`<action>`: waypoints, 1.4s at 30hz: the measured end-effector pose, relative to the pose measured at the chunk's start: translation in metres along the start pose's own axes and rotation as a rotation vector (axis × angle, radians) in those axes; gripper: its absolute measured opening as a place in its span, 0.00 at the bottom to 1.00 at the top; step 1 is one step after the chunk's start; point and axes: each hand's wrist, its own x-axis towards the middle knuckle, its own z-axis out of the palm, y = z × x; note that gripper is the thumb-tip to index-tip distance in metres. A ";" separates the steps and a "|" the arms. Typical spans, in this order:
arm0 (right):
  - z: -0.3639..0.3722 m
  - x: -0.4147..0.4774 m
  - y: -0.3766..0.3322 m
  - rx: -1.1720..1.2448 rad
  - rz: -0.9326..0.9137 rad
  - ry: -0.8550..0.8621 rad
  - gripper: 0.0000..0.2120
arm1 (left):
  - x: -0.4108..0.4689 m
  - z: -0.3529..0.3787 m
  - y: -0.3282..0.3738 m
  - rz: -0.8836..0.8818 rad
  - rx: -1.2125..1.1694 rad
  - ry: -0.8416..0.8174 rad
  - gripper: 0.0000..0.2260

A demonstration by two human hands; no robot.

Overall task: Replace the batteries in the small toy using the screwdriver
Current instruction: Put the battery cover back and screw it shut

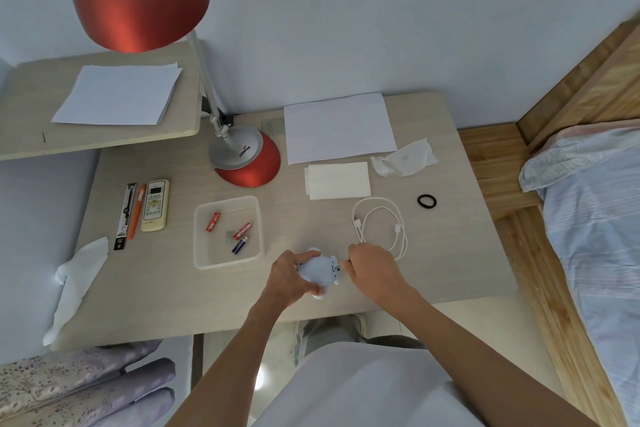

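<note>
Only clear writing: "COOPER" in red on the silver top of the lamp base, at the back of the desk. The remote has a small screen and buttons w/ print too small to read. Same for the black pen pack left of it; an orange pen lies between the two. Labels on the 2 red batteries and the blue battery in the clear tray are illegible.

Grip: left hand wraps the toy from its left side, w/ fingers over the top edge and thumb under, curled firmly round it. Right hand sits at the toy's right end, fingers curled tight w/ fingertips just beside the toy. Whether it pinches anything can't be made out; no screwdriver is distinguishable.

Toy: small, pale blue, rounded, animal-like w/ stubby limbs, and a small dark mark near its right end. It's at the desk's front middle, just right of the tray.

Misc: white cable is looped just behind the right hand, and a black hair tie lies further right. Paper sheets and a crumpled clear wrapper are toward the back, and a white tissue hangs over the desk's left edge.
</note>
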 end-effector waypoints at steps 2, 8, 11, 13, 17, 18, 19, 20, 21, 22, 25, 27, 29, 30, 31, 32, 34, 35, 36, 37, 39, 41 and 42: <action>-0.011 -0.001 0.001 0.043 0.022 0.055 0.12 | 0.000 -0.001 -0.003 0.005 -0.008 0.002 0.42; -0.064 0.001 0.047 0.416 0.274 0.335 0.03 | 0.002 -0.004 -0.009 0.042 -0.002 -0.039 0.40; -0.071 0.000 0.083 0.549 0.419 0.470 0.04 | 0.003 -0.005 -0.010 0.055 -0.006 -0.046 0.41; -0.063 -0.001 0.106 0.551 0.524 0.532 0.05 | 0.003 -0.006 -0.012 0.068 -0.002 -0.043 0.41; -0.024 -0.005 0.143 0.596 0.727 0.504 0.06 | 0.005 -0.006 -0.014 0.083 0.001 -0.047 0.41; -0.014 -0.005 0.150 0.630 0.765 0.480 0.06 | 0.005 -0.006 -0.014 0.084 -0.004 -0.048 0.41; -0.007 -0.006 0.155 0.664 0.800 0.458 0.07 | 0.006 -0.006 -0.015 0.086 -0.007 -0.047 0.40; 0.000 -0.006 0.159 0.690 0.828 0.438 0.06 | 0.006 -0.006 -0.015 0.087 -0.005 -0.048 0.40; 0.006 -0.006 0.162 0.705 0.846 0.422 0.06 | 0.005 -0.006 -0.015 0.087 -0.004 -0.052 0.40; 0.012 -0.006 0.164 0.717 0.852 0.411 0.06 | 0.005 -0.006 -0.015 0.097 0.002 -0.054 0.40; 0.024 -0.005 0.165 0.737 0.855 0.414 0.06 | 0.004 -0.007 -0.014 0.104 0.001 -0.059 0.40; 0.027 -0.003 0.166 0.743 0.849 0.426 0.06 | 0.004 -0.008 -0.017 0.111 -0.015 -0.067 0.40; 0.028 -0.003 0.168 0.729 0.840 0.432 0.06 | 0.003 -0.010 -0.019 0.111 -0.048 -0.084 0.40; 0.029 -0.004 0.168 0.719 0.831 0.434 0.07 | 0.002 -0.011 -0.020 0.112 -0.077 -0.084 0.40; 0.031 -0.004 0.170 0.712 0.820 0.432 0.07 | 0.000 -0.011 -0.020 0.118 -0.097 -0.085 0.40; 0.032 -0.005 0.170 0.703 0.809 0.429 0.07 | -0.001 -0.011 -0.021 0.139 -0.100 -0.075 0.40; 0.030 -0.008 0.172 0.675 0.793 0.434 0.09 | -0.003 -0.011 -0.026 0.183 -0.075 -0.040 0.41; 0.027 -0.009 0.173 0.649 0.782 0.442 0.10 | -0.004 -0.011 -0.027 0.181 -0.068 -0.024 0.41; 0.022 -0.011 0.173 0.614 0.768 0.453 0.11 | -0.005 -0.012 -0.028 0.162 -0.053 -0.008 0.40; 0.015 -0.012 0.172 0.570 0.742 0.468 0.12 | -0.007 -0.014 -0.025 0.132 -0.050 0.003 0.37; 0.001 -0.017 0.169 0.452 0.645 0.508 0.14 | -0.010 -0.020 -0.017 0.101 -0.022 0.027 0.32; -0.014 -0.021 0.165 0.293 0.536 0.556 0.16 | -0.013 -0.027 -0.004 0.146 0.134 0.060 0.29; -0.021 -0.023 0.164 0.211 0.487 0.583 0.17 | -0.013 -0.030 0.005 0.197 0.239 0.076 0.28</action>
